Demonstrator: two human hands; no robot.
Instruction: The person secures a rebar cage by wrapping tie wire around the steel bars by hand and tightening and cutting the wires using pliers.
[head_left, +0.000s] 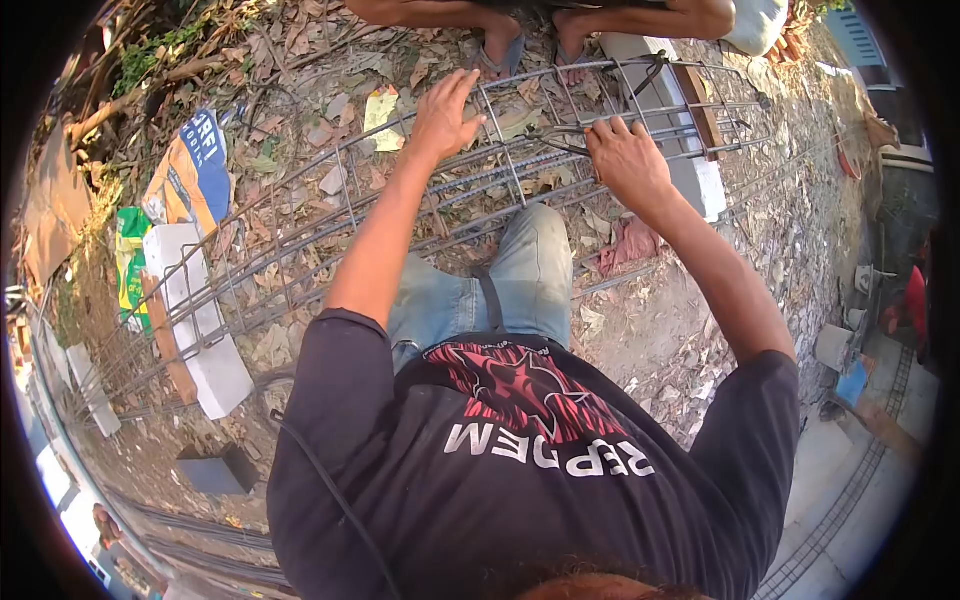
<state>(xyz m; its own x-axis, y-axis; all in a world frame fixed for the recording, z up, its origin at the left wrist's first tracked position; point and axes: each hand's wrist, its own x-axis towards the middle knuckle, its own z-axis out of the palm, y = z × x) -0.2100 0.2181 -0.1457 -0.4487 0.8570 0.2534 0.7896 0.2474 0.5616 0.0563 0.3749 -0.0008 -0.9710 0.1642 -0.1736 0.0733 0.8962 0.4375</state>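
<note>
Over leaf-strewn ground, we see the long steel rebar cage lying across white blocks. Our right hand grips dark pincers over it; our left hand, thumb spread wide, is by its far edge (whether touching, we cannot tell).

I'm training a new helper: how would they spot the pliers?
Find the rebar cage in front of the blue jeans. There, the right hand holds the pliers, their head pointing toward the left hand. Their two dark, splayed handles set them apart from the cage's plain bars.
</note>
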